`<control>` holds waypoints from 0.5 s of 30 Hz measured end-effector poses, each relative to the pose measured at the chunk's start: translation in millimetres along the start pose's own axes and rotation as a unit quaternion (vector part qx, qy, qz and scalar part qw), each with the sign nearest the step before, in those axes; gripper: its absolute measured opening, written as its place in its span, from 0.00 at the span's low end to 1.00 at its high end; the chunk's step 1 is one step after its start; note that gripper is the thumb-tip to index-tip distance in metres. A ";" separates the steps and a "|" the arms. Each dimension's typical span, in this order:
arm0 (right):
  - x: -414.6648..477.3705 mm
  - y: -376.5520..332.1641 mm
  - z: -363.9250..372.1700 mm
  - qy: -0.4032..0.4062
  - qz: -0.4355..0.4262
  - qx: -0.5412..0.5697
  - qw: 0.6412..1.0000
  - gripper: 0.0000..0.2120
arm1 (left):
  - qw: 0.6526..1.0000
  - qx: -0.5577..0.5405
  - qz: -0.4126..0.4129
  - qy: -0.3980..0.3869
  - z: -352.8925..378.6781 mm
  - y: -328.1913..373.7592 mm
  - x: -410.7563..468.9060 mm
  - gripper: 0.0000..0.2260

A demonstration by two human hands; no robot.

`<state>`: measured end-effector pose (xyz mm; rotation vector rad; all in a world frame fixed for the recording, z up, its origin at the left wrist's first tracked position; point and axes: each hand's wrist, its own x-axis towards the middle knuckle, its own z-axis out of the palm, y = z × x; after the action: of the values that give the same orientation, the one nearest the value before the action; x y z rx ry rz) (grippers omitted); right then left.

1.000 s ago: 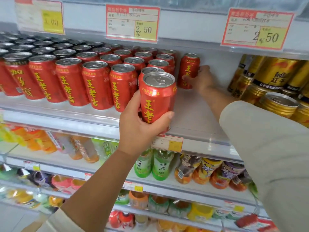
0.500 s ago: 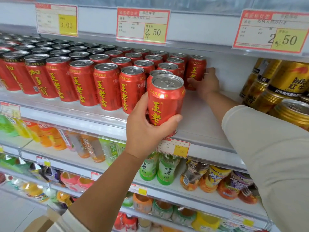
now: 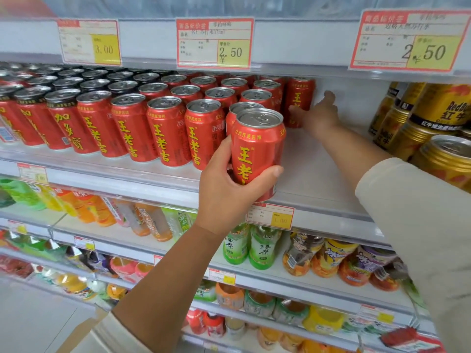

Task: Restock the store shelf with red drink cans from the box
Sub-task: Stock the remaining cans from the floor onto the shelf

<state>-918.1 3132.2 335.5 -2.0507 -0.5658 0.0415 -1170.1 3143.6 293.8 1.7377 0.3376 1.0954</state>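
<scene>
- Head view: restocking under way at the store shelf (image 3: 318,174), with rows of red cans (image 3: 167,128) filling its left and middle from front edge to back.
- Left hand (image 3: 224,197) grips one red drink can (image 3: 257,154) upright over the shelf's front edge.
- Right hand (image 3: 318,115) reaches deep, fingers loosened, thumb touching the rear can (image 3: 299,98) at the shelf's back.
- Judged partway done: the bare lane in front of that can, beside the gold cans (image 3: 438,149), is yet to be filled.
</scene>
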 end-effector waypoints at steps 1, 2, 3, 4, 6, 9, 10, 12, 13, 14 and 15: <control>-14.8 -6.7 -6.5 -0.026 -0.030 0.001 0.999 0.37 | 1.000 -0.001 -0.015 -0.005 -0.5 3.0 -0.8 0.20; -28.4 -7.6 -11.3 -0.061 -0.067 0.011 0.996 0.33 | 1.000 -0.001 -0.028 -0.007 0.7 4.6 -1.9 0.19; -44.4 -6.6 -17.1 -0.097 -0.091 0.027 0.991 0.29 | 0.999 0.002 -0.039 -0.009 3.4 7.1 -3.2 0.18; -61.7 -1.8 -23.6 -0.122 -0.104 0.051 0.986 0.25 | 0.999 0.007 -0.046 -0.011 7.4 10.7 -4.0 0.18; -101.9 10.8 -40.1 -0.170 -0.127 0.077 0.974 0.17 | 0.998 0.020 -0.057 -0.014 19.6 17.5 -4.5 0.21; -139.4 22.5 -68.3 -0.232 -0.146 0.075 0.959 0.26 | 0.997 0.040 -0.070 -0.010 41.1 23.8 2.5 0.26; -141.3 26.5 -74.0 -0.252 -0.142 0.074 0.954 0.29 | 0.996 0.045 -0.074 -0.011 48.1 23.3 5.9 0.27; -136.9 28.6 -80.5 -0.276 -0.118 0.074 0.951 0.32 | 0.995 0.059 -0.076 -0.014 59.8 20.8 11.6 0.30; -134.1 29.1 -80.2 -0.271 -0.111 0.070 0.954 0.33 | 0.995 0.065 -0.074 -0.018 64.3 18.7 14.2 0.30; -131.1 29.6 -78.0 -0.259 -0.108 0.066 0.958 0.35 | 0.994 0.075 -0.073 -0.023 68.1 15.3 17.2 0.31; -128.9 30.3 -76.3 -0.243 -0.107 0.061 0.962 0.35 | 0.993 0.087 -0.075 -0.030 70.2 12.2 19.9 0.31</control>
<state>-1002.2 3004.9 325.4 -1.8475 -1.0589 0.4508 -1106.5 3109.0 309.1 1.8623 0.5298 0.9258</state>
